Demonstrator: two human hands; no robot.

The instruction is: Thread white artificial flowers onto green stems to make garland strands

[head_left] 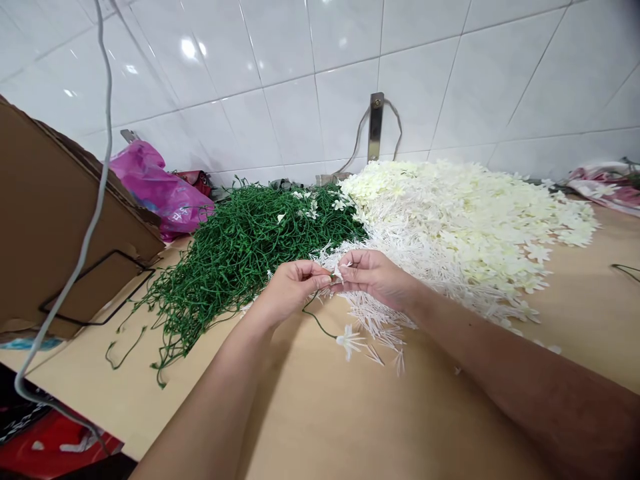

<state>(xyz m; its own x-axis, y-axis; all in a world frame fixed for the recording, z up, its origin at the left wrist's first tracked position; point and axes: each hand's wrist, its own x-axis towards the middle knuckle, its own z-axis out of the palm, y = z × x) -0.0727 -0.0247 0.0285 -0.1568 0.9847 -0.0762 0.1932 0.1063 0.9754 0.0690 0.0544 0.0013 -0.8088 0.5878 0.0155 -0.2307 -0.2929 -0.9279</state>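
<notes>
My left hand [296, 287] pinches a thin green plastic stem [320, 323] between thumb and fingertips. Facing it, with fingertips almost touching, my right hand [373, 277] pinches a small white artificial flower piece [339, 273] at the stem's tip. The stem's other branch hangs down and ends in a white flower [350, 341] over the table. Behind my left hand lies a heap of green stems [250, 247]. White spiky flower pieces [400, 257] are piled just behind my right hand, and cream petals [480, 213] spread beyond them.
A cardboard box [65, 213] stands at the left with a black wire frame [100, 320] by it. A grey cable [95, 220] hangs in front. A pink plastic bag [160, 193] sits by the tiled wall [280, 120]. The tan table [320, 427] has its edge at lower left.
</notes>
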